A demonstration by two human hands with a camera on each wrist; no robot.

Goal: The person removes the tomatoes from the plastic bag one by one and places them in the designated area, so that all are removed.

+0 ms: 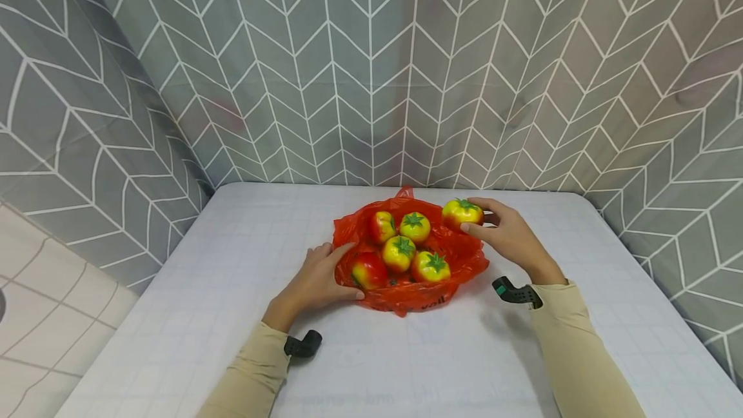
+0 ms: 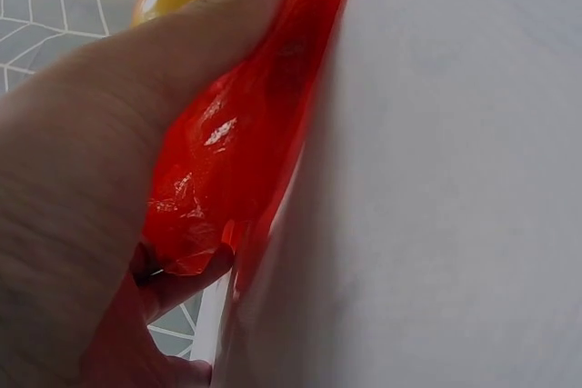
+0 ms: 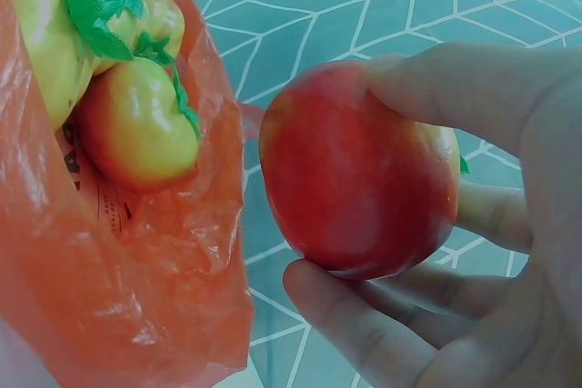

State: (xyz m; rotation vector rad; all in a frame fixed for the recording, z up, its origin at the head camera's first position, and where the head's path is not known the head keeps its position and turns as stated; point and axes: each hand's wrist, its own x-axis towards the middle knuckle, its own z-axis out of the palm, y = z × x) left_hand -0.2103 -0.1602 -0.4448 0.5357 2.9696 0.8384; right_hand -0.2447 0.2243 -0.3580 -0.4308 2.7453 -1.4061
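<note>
A red plastic bag (image 1: 464, 269) sits spread open on the table, with several glossy yellow-and-red tomatoes (image 1: 398, 253) with green leafy tops inside it. My left hand (image 1: 316, 279) holds the bag's left side, its thumb lying on the near edge and its fingers farther back. In the left wrist view, the thumb (image 2: 205, 38) presses against the red plastic. My right hand (image 1: 511, 234) grips another tomato (image 1: 462, 213) between thumb and fingers, over the bag's right rim. Seen from the right wrist, this tomato (image 3: 359, 170) shows its red underside, apart from those in the bag.
The white table (image 1: 406, 360) extends around the bag, toward me and to both sides. Grey curtains (image 1: 371, 69) with a white chevron pattern stand behind the table and along its sides. A black band (image 1: 516, 292) is on each wrist.
</note>
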